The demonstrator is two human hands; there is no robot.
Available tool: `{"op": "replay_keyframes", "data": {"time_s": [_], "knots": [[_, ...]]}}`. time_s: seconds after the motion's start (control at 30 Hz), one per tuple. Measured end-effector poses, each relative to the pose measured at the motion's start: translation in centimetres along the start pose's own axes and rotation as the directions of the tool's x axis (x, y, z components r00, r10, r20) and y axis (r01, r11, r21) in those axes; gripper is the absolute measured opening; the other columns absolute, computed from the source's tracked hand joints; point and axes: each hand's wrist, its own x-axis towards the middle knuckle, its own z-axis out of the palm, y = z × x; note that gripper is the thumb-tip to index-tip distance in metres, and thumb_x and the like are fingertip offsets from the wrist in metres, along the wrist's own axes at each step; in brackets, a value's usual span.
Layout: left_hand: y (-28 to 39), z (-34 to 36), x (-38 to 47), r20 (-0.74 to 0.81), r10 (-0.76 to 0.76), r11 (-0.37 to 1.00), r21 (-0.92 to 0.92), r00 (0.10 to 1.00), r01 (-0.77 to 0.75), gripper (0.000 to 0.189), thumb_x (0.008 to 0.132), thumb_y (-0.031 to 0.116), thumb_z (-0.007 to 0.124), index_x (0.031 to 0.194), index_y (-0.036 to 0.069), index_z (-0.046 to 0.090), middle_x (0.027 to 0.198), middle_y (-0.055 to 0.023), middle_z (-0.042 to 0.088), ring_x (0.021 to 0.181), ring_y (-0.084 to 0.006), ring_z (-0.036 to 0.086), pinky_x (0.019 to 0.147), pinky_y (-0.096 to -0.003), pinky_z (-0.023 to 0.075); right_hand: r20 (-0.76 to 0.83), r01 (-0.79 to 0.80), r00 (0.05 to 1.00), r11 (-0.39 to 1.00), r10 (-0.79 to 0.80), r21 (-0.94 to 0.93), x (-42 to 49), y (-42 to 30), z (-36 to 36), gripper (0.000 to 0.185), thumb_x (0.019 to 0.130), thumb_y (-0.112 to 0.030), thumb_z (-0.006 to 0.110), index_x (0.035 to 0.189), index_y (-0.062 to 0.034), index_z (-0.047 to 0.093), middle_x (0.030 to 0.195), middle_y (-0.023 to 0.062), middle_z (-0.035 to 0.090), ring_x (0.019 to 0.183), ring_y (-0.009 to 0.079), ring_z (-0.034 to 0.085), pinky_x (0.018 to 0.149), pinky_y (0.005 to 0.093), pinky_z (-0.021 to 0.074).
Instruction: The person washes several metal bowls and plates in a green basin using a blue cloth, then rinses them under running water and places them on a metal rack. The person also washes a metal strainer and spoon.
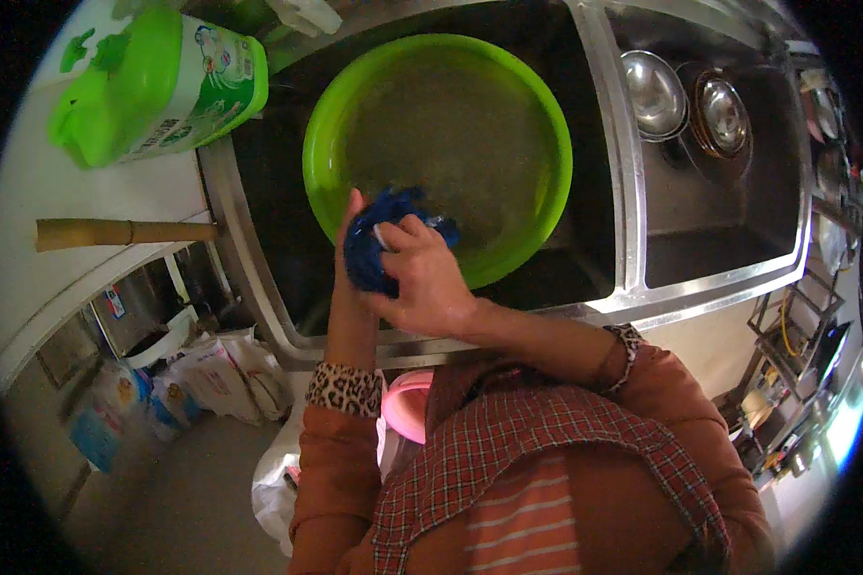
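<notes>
A crumpled dark blue cloth is bunched between my two hands, above the near left rim of a round green plastic basin. My left hand supports the cloth from the left, with much of its palm and fingers hidden behind it. Over the cloth's right side, my right hand grips with bent fingers and looks slightly blurred. Cloudy greyish water appears to fill the basin, which stands in the left bowl of a stainless steel sink.
Metal bowls and a stacked dish sit in the right sink bowl. On the left counter are a large green jug and a bamboo piece. Plastic bags and a pink container are below.
</notes>
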Motion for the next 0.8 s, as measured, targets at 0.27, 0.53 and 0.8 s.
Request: {"op": "replay_keyframes", "data": {"time_s": [0.27, 0.53, 0.8], "knots": [[-3.1, 0.7, -1.3, -0.211, 0.272, 0.962, 0.069, 0.939, -0.264, 0.038, 0.094, 0.03, 0.044, 0.124, 0.007, 0.046, 0.122, -0.0108, 0.053, 0.111, -0.0247, 0.053, 0.096, -0.0431, 0.0426, -0.204, -0.132, 0.974, 0.978, 0.098, -0.163, 4.4, 7.1, 0.8, 0.044, 0.075, -0.045, 0.066, 0.076, -0.001, 0.064, 0.087, 0.0161, 0.06, 0.08, 0.0347, 0.058, 0.07, 0.0417, 0.0482], [-3.8, -2.4, -1.1, -0.367, 0.123, 0.992, 0.066, 0.922, -0.106, 0.072, 0.086, 0.043, 0.057, 0.143, 0.018, 0.02, 0.147, -0.016, 0.01, 0.135, -0.0352, 0.018, 0.1, -0.063, 0.0275, -0.097, -0.495, 0.86, 0.771, 0.501, -0.401, 1.7, 17.4, -0.8, 0.039, 0.076, -0.042, 0.065, 0.103, -0.0126, 0.064, 0.109, 0.016, 0.057, 0.111, 0.0347, 0.048, 0.097, 0.0495, 0.0351], [-1.7, -1.7, 1.0, 0.111, -0.081, 0.997, 0.016, 0.99, 0.08, 0.072, 0.083, 0.064, 0.047, 0.133, 0.014, 0.036, 0.132, -0.0142, 0.039, 0.126, -0.0291, 0.033, 0.103, -0.0542, 0.0286, 0.09, -0.135, 0.988, 0.989, 0.129, 0.062, -2.1, 4.4, 0.2, 0.034, 0.065, -0.026, 0.072, 0.092, -0.0079, 0.062, 0.1, 0.0186, 0.054, 0.094, 0.0386, 0.055, 0.079, 0.0453, 0.0474]]}}
